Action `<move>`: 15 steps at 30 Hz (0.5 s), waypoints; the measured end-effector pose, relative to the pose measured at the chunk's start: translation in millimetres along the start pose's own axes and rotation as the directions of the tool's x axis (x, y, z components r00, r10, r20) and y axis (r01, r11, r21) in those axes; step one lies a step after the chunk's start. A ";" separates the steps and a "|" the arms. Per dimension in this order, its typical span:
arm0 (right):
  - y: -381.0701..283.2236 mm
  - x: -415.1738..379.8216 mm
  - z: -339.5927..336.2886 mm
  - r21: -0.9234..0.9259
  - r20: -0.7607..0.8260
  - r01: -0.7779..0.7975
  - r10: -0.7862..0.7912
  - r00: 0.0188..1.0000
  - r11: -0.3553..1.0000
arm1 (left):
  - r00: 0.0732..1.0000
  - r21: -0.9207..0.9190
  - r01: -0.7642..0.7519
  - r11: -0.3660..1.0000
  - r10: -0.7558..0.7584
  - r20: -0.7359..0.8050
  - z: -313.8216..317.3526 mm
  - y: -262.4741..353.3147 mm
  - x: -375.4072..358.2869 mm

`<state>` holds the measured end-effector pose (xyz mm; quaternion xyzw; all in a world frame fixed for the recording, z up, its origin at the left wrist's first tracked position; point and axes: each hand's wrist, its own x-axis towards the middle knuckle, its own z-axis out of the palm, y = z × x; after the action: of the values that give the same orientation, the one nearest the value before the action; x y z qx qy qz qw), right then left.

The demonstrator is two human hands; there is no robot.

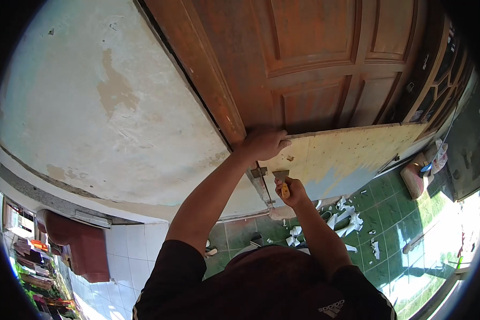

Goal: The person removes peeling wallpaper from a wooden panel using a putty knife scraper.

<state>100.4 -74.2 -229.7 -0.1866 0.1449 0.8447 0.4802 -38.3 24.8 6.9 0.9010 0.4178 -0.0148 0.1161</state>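
Observation:
My left hand (262, 144) grips the top edge of a pale wooden board (352, 149), its fingers curled over the corner beside the door frame. Bare yellowish wood shows over most of the board, and light blue-grey paint (336, 184) covers its lower part. My right hand (294, 194) is closed around the yellow handle of a paint scraper (281, 174). The scraper's flat blade lies against or very close to the board's left end, just right of a metal hinge (258, 172).
Behind the board stands a brown panelled door (312, 69). A pale, patchy wall (117, 101) fills the left side. White peeled strips (349, 221) litter the green tiled floor (394, 229). A maroon sofa (80, 245) is at lower left, and a bag (439, 154) lies at right.

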 end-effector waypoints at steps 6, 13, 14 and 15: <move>2.0 16.6 -1.2 0.128 -0.036 0.129 -0.125 0.991 0.983 | 0.954 -0.145 -0.222 0.964 0.184 -0.238 21.1 -9.1 -5.0; 11.2 30.6 -10.0 0.109 -0.072 0.220 -0.213 0.974 0.969 | 0.962 -0.198 -0.272 0.942 0.258 -0.093 12.4 -15.9 3.1; 13.9 26.9 -11.5 0.133 -0.026 0.208 -0.207 0.978 0.969 | 0.957 -0.185 -0.284 0.941 0.269 -0.106 14.9 -17.4 1.4; 14.0 24.2 -12.0 0.156 0.016 0.192 -0.197 0.980 0.969 | 0.954 -0.175 -0.294 0.940 0.276 -0.118 13.2 -17.4 -1.0</move>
<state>79.0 -68.0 -250.4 -0.1488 0.1831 0.7826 0.5761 -51.1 32.0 -9.3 0.9364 0.2873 0.0833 0.1834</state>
